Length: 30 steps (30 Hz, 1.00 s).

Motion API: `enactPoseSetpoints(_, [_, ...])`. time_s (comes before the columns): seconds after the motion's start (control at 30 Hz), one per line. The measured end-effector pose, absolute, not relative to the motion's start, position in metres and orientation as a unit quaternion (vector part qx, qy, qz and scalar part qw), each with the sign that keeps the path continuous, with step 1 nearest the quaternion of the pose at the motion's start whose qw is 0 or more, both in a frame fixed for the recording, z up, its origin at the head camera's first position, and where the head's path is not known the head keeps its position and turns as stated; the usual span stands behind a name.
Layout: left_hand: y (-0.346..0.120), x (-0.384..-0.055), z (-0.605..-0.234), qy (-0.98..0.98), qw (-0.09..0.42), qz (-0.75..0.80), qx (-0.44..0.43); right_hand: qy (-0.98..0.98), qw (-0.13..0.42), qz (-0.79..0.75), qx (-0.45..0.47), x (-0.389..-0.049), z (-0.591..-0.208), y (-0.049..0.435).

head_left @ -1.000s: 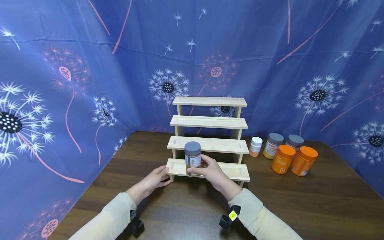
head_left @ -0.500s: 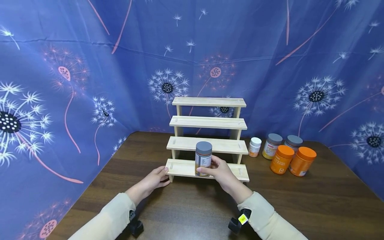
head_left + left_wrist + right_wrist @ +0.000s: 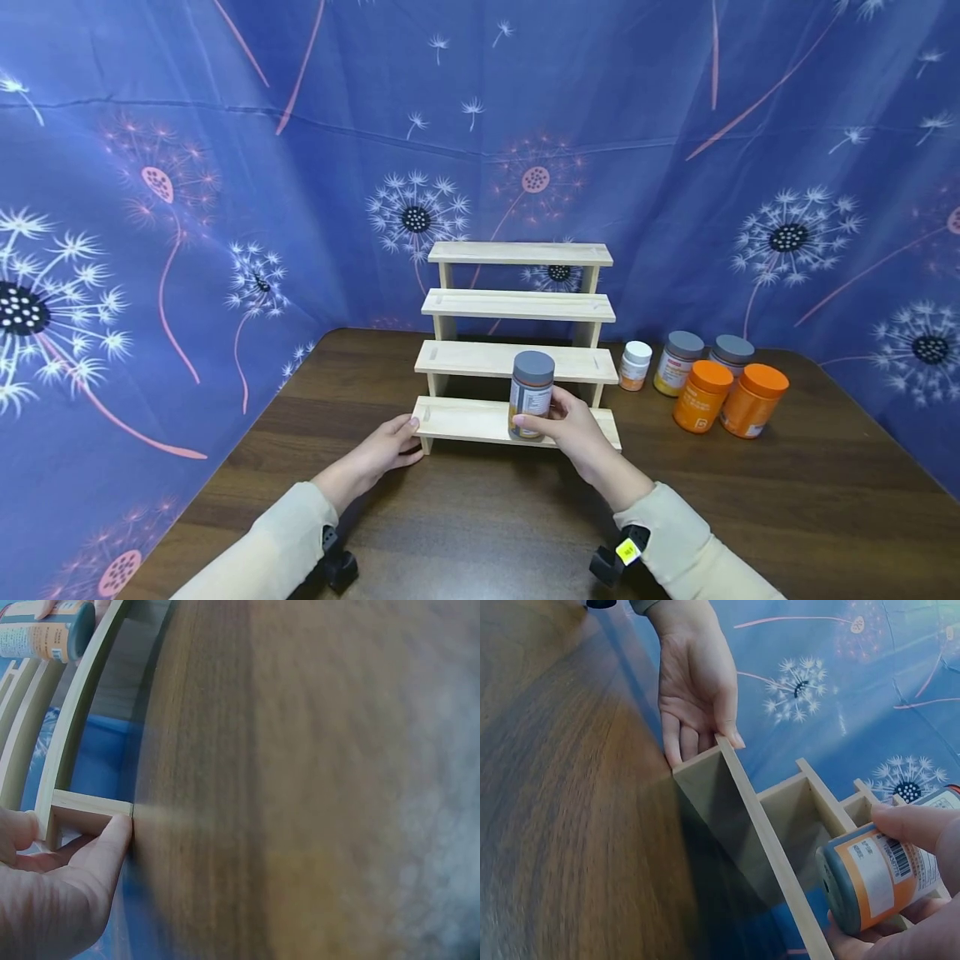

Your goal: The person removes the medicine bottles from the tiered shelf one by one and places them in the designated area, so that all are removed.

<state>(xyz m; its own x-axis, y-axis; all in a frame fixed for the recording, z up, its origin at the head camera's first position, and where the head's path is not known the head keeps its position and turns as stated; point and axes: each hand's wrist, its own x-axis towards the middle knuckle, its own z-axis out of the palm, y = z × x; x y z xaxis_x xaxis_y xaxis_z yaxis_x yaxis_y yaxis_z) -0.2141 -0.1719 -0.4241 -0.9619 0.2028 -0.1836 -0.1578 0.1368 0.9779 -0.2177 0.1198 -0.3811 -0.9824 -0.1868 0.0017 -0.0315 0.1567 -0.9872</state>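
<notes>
A pale wooden stepped rack (image 3: 517, 359) stands on the table, its shelves rising toward the back. My left hand (image 3: 386, 450) grips the left end of its lowest shelf (image 3: 457, 417), with the thumb on the board and the fingers against the side support (image 3: 94, 806). In my right hand (image 3: 573, 429) is a grey-capped supplement bottle (image 3: 531, 400) with an orange and white label (image 3: 881, 877). The bottle is upright over the lowest shelf, right of its middle. Thumb and fingers curl round its right side in the head view.
Right of the rack stand a small white-capped bottle (image 3: 635, 365), a grey-capped bottle (image 3: 678, 363) with another (image 3: 731, 352) behind, and two orange jars (image 3: 702, 397). A blue dandelion-print cloth (image 3: 375, 250) hangs behind the brown table (image 3: 465, 525).
The right hand has moved the bottle rightward along the lowest shelf, from left of the middle to right of it. The left hand has kept its grip on the shelf end.
</notes>
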Motion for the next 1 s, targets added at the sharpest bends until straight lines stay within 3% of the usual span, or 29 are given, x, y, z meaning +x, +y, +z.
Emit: enactPoseSetpoints(1.0, [-0.175, -0.214, -0.429, 0.742, 0.13, 0.657, 0.03, 0.786, 0.043, -0.616, -0.019, -0.205, -0.369, 0.176])
